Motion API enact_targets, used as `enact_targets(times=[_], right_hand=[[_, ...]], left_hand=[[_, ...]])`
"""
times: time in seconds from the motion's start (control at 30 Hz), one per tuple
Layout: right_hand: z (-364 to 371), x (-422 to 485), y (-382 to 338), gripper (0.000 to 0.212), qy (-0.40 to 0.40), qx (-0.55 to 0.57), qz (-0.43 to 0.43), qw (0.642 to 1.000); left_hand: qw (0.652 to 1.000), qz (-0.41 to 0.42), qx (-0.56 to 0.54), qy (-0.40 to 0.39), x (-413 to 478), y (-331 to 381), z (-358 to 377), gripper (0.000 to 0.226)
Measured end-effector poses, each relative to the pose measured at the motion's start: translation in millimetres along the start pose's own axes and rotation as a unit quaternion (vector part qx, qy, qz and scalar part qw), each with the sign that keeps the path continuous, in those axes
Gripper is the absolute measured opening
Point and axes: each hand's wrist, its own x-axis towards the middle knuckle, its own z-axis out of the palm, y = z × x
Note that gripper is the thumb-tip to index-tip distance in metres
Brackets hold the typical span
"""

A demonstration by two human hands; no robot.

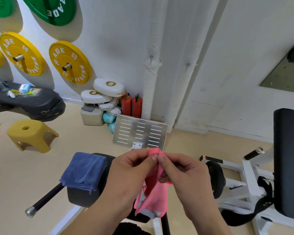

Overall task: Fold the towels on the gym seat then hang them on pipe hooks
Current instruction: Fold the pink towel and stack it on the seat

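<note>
A pink towel (154,195) hangs in front of me, pinched at its top edge by both hands. My left hand (131,173) holds that edge between thumb and fingers, and my right hand (183,173) pinches it right beside. A pale grey cloth (151,213) shows under the pink towel's lower end. A folded blue towel (85,172) lies on the black gym seat (78,195), left of my hands. Two small hooks (151,57) (187,65) stick out of the white wrapped pipes (150,92) on the wall ahead.
A perforated metal footplate (139,133) stands past the seat. A yellow stool (31,134) sits on the floor at the left. Boxing pads (107,89) and two red extinguishers (131,104) crowd the pipe's base. A black padded backrest (288,158) on a white frame (248,175) rises at the right.
</note>
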Motion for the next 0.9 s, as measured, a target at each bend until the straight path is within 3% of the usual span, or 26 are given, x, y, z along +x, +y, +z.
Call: enact_targets(times=[0.13, 0.47, 0.57, 0.67, 0.77, 0.83, 0.9], right_hand=[[1, -2, 2, 0.016, -0.002, -0.007, -0.008, 1.000], [2, -7, -4, 0.056, -0.090, -0.104, -0.021, 0.990], [4, -5, 0, 0.044, -0.079, -0.126, -0.045, 0.988], [-3, 4, 8, 0.035, -0.036, -0.169, -0.087, 0.981], [-11, 16, 9, 0.050, -0.156, -0.230, -0.084, 0.957], [-14, 24, 9, 0.040, -0.221, -0.259, -0.068, 0.938], [-15, 30, 12, 0.026, -0.231, -0.283, -0.057, 0.929]], left_hand=[[0.997, 0.022, 0.071, -0.027, -10, -4, 4, 0.026], [0.982, 0.094, 0.162, -0.010, -12, -12, -6, 0.028], [0.984, 0.102, 0.148, 0.008, -10, -10, -11, 0.022], [0.979, 0.128, 0.158, -0.021, -7, 0, -19, 0.024], [0.961, 0.180, 0.192, -0.089, -3, 19, -29, 0.025], [0.946, 0.218, 0.213, -0.112, -1, 33, -34, 0.023], [0.938, 0.255, 0.218, -0.084, 2, 43, -38, 0.020]])
